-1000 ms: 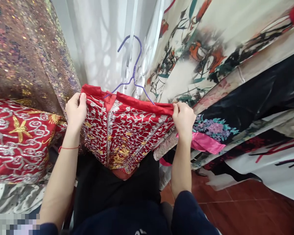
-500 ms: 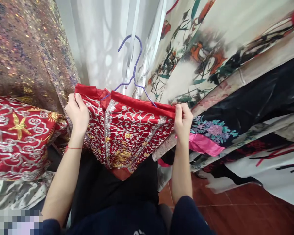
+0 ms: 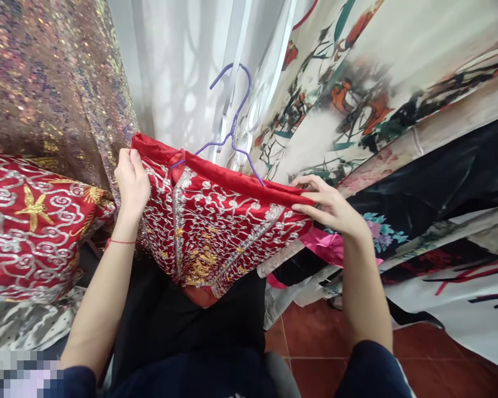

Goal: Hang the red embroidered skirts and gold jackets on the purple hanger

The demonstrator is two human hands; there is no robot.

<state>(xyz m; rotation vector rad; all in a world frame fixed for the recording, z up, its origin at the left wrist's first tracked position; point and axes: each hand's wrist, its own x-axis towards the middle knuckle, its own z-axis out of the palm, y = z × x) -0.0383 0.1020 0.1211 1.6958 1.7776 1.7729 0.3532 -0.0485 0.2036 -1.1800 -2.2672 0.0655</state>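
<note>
A red satin bodice with silver and gold embroidery hangs in front of me, its pointed hem downward. A purple hanger passes inside its top edge, with the hook showing above. My left hand is closed on the bodice's upper left end, thumb over the front. At the upper right end is my right hand, with its fingers long and loosely parted around the red band. Fabric lies between the thumb and fingers of that hand. The inside of the bodice is mostly hidden.
Left of me are a sequined cloth and another red embroidered piece. White openwork metal stands behind the hanger. On the right hang a floral-printed cloth and black garments, above a red tiled floor.
My right hand has shifted right, and its tight grip has loosened into longer, parted fingers. The bodice's right end has moved right too. My left hand keeps its hold.
</note>
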